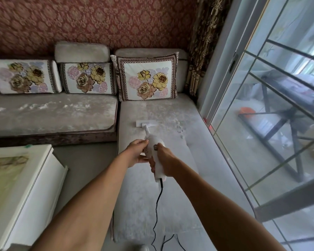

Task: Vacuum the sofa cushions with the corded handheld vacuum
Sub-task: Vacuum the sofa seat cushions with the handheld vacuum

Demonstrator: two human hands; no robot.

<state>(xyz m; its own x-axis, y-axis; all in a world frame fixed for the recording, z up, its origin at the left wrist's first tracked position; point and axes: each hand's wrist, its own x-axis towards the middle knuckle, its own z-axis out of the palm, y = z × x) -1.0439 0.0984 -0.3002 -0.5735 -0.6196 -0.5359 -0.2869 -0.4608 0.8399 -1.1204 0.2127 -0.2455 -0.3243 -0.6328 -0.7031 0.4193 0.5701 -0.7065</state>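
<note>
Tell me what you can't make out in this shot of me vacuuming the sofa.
- Head view: the black cord runs off the bottom edge, so its plug is unseen.
- Vacuum: left hand and right hand cover its sides; any switch is hidden.
- Nozzle: underside faces the seat cushion, so suction contact is not visible.
- White specks: too small to identify.
- Outside the window: blurred by glass reflections.

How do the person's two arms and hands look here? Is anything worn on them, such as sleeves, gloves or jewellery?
Both forearms are bare as far as the picture shows; no sleeve is visible. The left hand and the right hand wear no gloves. No watch, bracelet or ring can be seen on either wrist or on the visible fingers. No markings show on the arms.
</note>
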